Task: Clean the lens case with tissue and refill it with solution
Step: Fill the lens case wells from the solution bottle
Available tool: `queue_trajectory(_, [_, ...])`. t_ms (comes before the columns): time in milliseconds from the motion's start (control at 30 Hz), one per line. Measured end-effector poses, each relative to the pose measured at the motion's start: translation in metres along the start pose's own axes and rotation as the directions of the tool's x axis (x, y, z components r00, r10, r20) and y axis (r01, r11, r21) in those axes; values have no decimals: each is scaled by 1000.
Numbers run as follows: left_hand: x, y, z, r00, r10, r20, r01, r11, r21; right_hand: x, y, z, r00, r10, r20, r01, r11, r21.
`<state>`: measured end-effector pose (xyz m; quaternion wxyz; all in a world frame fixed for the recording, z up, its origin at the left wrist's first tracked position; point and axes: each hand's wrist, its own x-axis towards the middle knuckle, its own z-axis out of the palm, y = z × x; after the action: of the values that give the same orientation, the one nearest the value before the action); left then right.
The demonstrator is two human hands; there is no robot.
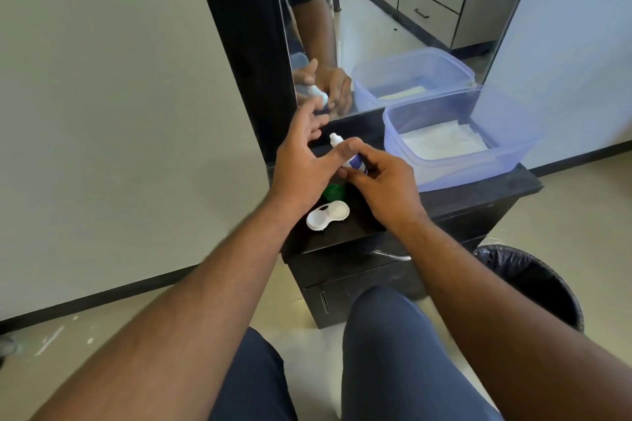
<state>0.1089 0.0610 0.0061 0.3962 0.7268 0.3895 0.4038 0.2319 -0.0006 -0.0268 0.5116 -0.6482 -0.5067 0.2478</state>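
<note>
Lens case [327,215]: white, two wells joined, lying open on the black cabinet top [478,196] near its front left corner; one well shows a dark patch, whether shadow or a mark cannot be told.
Knees: dark trousers [386,352] fill the bottom edge, cut off by the frame.
Bin: black-lined waste bin [533,287] on the floor right of the cabinet, partly hidden by the right forearm.
Drawer: a metal handle [391,255] shows on the cabinet front below the case.
Green cap [333,191]: just behind the case, half hidden under the left hand; a second cap is not visible.
Right hand [379,181]: fingers curled round the body of the solution bottle [352,157], covering most of its purple label.
Solution bottle: small, white, tilted with its nozzle up and to the left, held above the cabinet behind the case.
Left hand [304,161]: fingers spread and relaxed, thumb lying against the bottle's shoulder; whether it presses cannot be told.
Tub: translucent blue plastic tub [506,150] at the cabinet's right, white tissue sheets [444,142] flat inside.
Mirror [393,17]: stands behind, repeating the hands, bottle and tub; its top is cut off.
</note>
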Motion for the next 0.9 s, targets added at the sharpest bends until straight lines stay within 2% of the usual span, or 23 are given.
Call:
queue_trajectory(100, [1, -2, -7, 993, 46, 110, -42, 998, -38, 1, 3, 0, 1000, -19, 24, 19, 1000, 1])
queue_trajectory(233, [-2, -4, -9, 999, 25, -32, -24, 999, 41, 1, 4, -1, 1000, 2, 24, -1, 1000, -28])
queue_trajectory(300, [-4, -4, -8, 999, 27, -48, -25, 999, 45, 1, 3, -1, 1000, 2, 28, -1, 999, -45])
queue_trajectory(433, [-4, -5, -11, 995, 32, 94, -36, 999, 39, 0, 2, -1, 999, 5, 45, -2, 998, -57])
queue_trajectory(633, [1, -1, -22, 990, 17, -139, -16, 1000, 7, 1, 2, 0, 999, 41, 23, -40, 997, -65])
queue_trajectory(733, [7, -6, -29, 987, 1, -160, 15, 995, 95, 0, 1, 0, 998, 57, 19, -56, 997, -47])
queue_trajectory(900, [13, -25, -32, 994, -100, -34, 106, 920, 377, -1, 0, 0, 998, 66, 2, -66, 997, -29])
